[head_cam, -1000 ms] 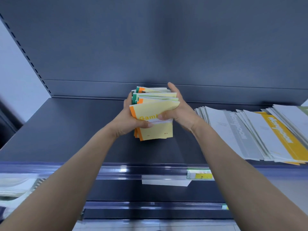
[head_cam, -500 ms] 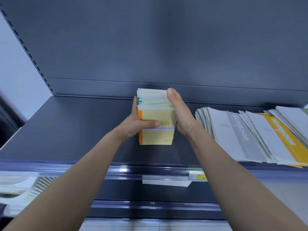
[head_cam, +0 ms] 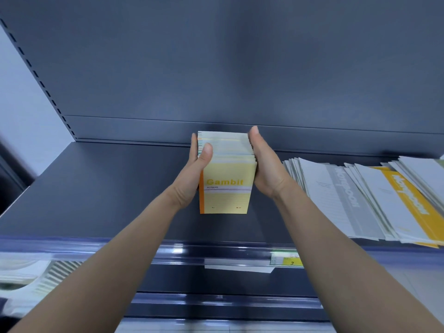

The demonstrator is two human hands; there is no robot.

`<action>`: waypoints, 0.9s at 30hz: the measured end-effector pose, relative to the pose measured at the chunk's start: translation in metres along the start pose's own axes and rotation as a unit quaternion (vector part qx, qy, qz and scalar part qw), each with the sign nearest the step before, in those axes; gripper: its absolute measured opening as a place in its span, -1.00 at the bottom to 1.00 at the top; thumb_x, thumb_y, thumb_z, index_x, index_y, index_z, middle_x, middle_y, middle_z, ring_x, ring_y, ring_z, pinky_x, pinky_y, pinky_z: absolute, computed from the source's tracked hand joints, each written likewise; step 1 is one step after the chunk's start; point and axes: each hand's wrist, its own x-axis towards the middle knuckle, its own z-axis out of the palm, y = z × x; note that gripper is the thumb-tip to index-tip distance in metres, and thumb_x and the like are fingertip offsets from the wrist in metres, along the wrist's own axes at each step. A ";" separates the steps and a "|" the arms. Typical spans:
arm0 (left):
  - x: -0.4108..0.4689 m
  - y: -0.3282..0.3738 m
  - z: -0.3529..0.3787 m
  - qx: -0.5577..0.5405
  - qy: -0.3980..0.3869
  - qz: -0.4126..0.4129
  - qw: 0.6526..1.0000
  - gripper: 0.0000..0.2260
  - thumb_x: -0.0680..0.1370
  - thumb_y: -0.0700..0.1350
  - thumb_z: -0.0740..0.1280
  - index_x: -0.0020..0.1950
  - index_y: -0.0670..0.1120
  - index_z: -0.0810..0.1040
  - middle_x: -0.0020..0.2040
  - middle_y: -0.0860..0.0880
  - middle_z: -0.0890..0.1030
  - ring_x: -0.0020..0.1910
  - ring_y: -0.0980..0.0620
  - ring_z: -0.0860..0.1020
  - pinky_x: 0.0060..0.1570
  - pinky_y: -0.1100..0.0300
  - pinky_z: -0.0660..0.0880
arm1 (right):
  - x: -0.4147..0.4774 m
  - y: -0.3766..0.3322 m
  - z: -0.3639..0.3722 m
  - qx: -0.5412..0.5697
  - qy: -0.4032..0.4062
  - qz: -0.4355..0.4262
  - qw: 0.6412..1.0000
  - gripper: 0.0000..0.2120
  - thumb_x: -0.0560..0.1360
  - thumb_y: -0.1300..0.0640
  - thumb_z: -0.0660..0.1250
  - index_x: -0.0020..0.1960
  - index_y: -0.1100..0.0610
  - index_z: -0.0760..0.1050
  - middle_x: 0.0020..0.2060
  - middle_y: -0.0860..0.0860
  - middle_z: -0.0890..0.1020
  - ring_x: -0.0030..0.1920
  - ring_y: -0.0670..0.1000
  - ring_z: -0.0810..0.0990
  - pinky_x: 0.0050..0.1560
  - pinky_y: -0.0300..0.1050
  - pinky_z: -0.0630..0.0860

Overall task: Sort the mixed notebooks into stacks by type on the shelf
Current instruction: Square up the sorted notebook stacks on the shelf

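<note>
– On the shelf (head_cam: 108,188), mid-span: left hand (head_cam: 189,179) hooks its thumb over the stack (head_cam: 228,188); right hand (head_cam: 266,171) flat, fingers straight, pressing its side.
– Handling?
– Probably hefty, covers slick, layers slide. Clamp both sides, low.

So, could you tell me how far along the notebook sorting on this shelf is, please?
Done: the small Gambit stack sits squared up on the shelf. In hand: the left hand holds its left side, thumb over the top, and the right hand presses flat against its right side. To do: the larger notebooks on the right lie fanned out, grey and yellow covers mixed.
</note>
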 end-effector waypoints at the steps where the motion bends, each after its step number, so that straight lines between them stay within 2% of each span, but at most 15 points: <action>1: 0.001 0.000 0.000 0.009 0.001 0.001 1.000 0.11 0.17 0.48 0.36 0.50 0.23 -0.23 0.40 0.11 0.38 0.31 0.08 0.44 0.38 -0.05 0.28 | 0.001 -0.001 -0.001 -0.015 0.007 0.009 1.000 -0.10 0.34 -0.42 0.27 0.52 -0.02 0.08 0.39 -0.03 0.38 0.29 0.00 0.48 0.31 0.06 0.40; 2: 0.001 0.000 0.000 0.026 0.006 0.005 1.000 0.10 0.17 0.47 0.39 0.50 0.25 -0.19 0.41 0.10 0.36 0.33 0.07 0.43 0.38 -0.06 0.28 | 0.001 -0.001 0.000 -0.044 0.027 -0.003 0.999 -0.15 0.38 -0.38 0.25 0.52 -0.05 0.05 0.40 -0.07 0.37 0.28 -0.02 0.48 0.31 0.04 0.41; 3: 0.003 -0.001 -0.001 0.056 0.011 0.015 0.998 0.03 0.17 0.44 0.42 0.49 0.27 -0.07 0.42 0.08 0.34 0.35 0.04 0.39 0.37 -0.09 0.28 | 0.002 0.000 0.001 -0.069 0.045 -0.025 0.996 -0.28 0.46 -0.30 0.21 0.51 -0.08 0.06 0.37 -0.11 0.39 0.25 -0.04 0.49 0.27 -0.01 0.44; 5: 0.006 0.000 -0.002 0.118 0.019 0.043 0.992 -0.15 0.18 0.34 0.49 0.38 0.23 0.20 0.38 0.08 0.29 0.40 0.00 0.30 0.36 -0.11 0.29 | 0.001 -0.001 0.009 -0.104 0.099 -0.066 0.987 -0.53 0.58 -0.12 0.11 0.46 -0.08 0.18 0.19 -0.12 0.48 0.11 -0.07 0.52 0.06 -0.15 0.51; 7: 0.005 0.003 0.000 0.149 0.034 0.061 0.986 -0.22 0.17 0.25 0.51 0.31 0.18 0.27 0.28 0.16 0.27 0.41 0.05 0.22 0.37 -0.07 0.30 | 0.002 -0.001 0.013 -0.123 0.147 -0.091 0.977 -0.65 0.61 -0.02 0.08 0.39 -0.05 0.28 0.01 -0.12 0.52 -0.01 -0.06 0.54 -0.11 -0.20 0.51; 9: 0.005 0.005 0.002 0.151 0.046 0.067 0.985 -0.24 0.17 0.22 0.51 0.29 0.18 0.29 0.24 0.18 0.27 0.40 0.05 0.22 0.35 -0.07 0.32 | 0.001 -0.002 0.017 -0.127 0.154 -0.100 0.975 -0.69 0.62 0.00 0.08 0.34 -0.03 0.32 -0.07 -0.13 0.53 -0.08 -0.08 0.55 -0.15 -0.19 0.52; 12: 0.005 0.003 0.000 0.149 0.041 0.055 0.987 -0.20 0.16 0.18 0.56 0.29 0.24 0.23 0.28 0.13 0.27 0.37 0.04 0.31 0.28 -0.03 0.41 | -0.001 -0.001 0.018 -0.118 0.156 -0.104 0.975 -0.71 0.61 0.00 0.09 0.31 -0.01 0.33 -0.06 -0.09 0.55 -0.07 -0.06 0.55 -0.13 -0.17 0.53; 15: 0.003 0.001 -0.004 0.108 -0.011 0.033 0.994 -0.12 0.23 -0.08 0.58 0.35 0.18 0.08 0.32 -0.02 0.38 0.24 0.05 0.47 0.02 0.19 0.55 | 0.000 0.002 0.021 -0.117 0.172 -0.115 0.971 -0.72 0.61 0.00 0.10 0.29 -0.01 0.36 -0.01 -0.07 0.55 -0.01 -0.05 0.54 -0.04 -0.18 0.49; 17: 0.003 0.002 -0.005 0.097 -0.031 0.031 0.994 -0.15 0.27 -0.18 0.52 0.35 0.14 0.05 0.30 -0.04 0.43 0.21 0.07 0.50 -0.08 0.30 0.54 | -0.001 0.001 0.021 -0.120 0.179 -0.113 0.970 -0.71 0.61 -0.01 0.10 0.30 -0.02 0.36 -0.01 -0.10 0.54 0.00 -0.06 0.53 -0.01 -0.18 0.47; 20: 0.005 0.002 -0.009 0.121 -0.053 0.027 0.991 -0.13 0.27 -0.20 0.53 0.38 0.15 0.05 0.31 0.02 0.43 0.25 0.10 0.48 0.04 0.27 0.52 | -0.002 0.001 0.021 -0.136 0.181 -0.113 0.967 -0.69 0.61 -0.02 0.07 0.33 -0.02 0.33 -0.05 -0.15 0.52 -0.02 -0.09 0.51 -0.03 -0.19 0.45; 24: 0.004 0.001 -0.013 0.157 -0.067 0.022 0.985 -0.09 0.25 -0.13 0.57 0.38 0.22 0.06 0.32 0.04 0.43 0.27 0.10 0.47 0.18 0.20 0.48 | -0.003 0.001 0.022 -0.160 0.183 -0.111 0.964 -0.62 0.61 -0.05 0.07 0.41 -0.02 0.27 0.14 -0.08 0.50 0.13 -0.05 0.48 0.14 -0.14 0.43; 27: 0.003 0.001 -0.010 0.152 -0.046 0.033 0.987 -0.19 0.25 -0.17 0.56 0.28 0.28 0.15 0.29 0.03 0.46 0.23 0.13 0.49 0.05 0.33 0.50 | -0.008 -0.002 0.016 -0.175 0.128 -0.101 0.971 -0.50 0.59 -0.11 0.13 0.49 -0.05 0.13 0.36 -0.05 0.37 0.27 -0.08 0.39 0.17 -0.22 0.33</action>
